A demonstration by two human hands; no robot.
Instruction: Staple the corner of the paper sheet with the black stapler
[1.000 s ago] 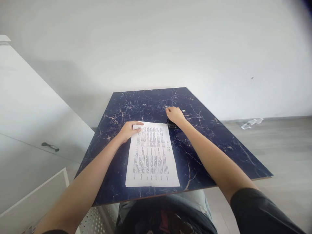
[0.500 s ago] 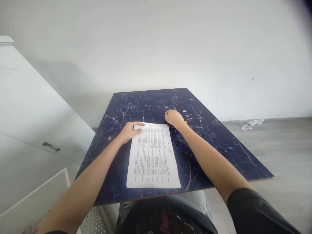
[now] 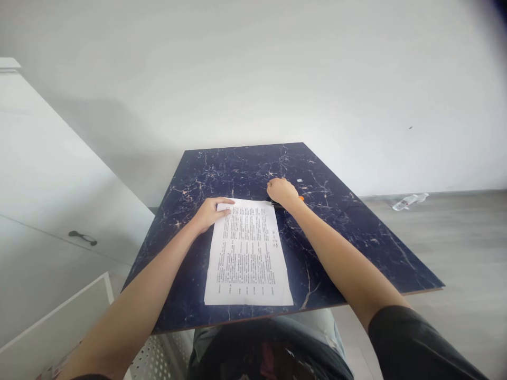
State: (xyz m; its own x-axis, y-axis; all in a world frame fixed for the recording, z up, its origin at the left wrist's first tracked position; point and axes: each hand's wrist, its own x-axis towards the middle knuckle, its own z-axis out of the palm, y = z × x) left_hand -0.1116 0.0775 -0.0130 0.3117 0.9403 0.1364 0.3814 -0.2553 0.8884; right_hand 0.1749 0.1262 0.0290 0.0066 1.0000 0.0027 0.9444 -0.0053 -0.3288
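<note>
A white sheet of paper (image 3: 245, 295) covered in printed text lies flat on the table, with some handwriting near its right side. At its far left corner, my left hand (image 3: 208, 215) holds the sheet down with thumb and forefinger stretched over it. My right hand (image 3: 283, 191) is closed over a black stapler (image 3: 274, 203) at the far right corner of the sheet. The hand covers most of the stapler; a dark end at the paper and an orange bit (image 3: 301, 198) by the wrist show.
The dark blue marbled table (image 3: 237, 166) stands near a pale wall. A small white scrap (image 3: 299, 180) lies beyond my right hand. A white cabinet (image 3: 47, 174) stands at left, and clear plastic (image 3: 410, 201) lies on the floor at right.
The near end of the sheet has shifted very slightly left. Both hands stay in nearly the same place.
</note>
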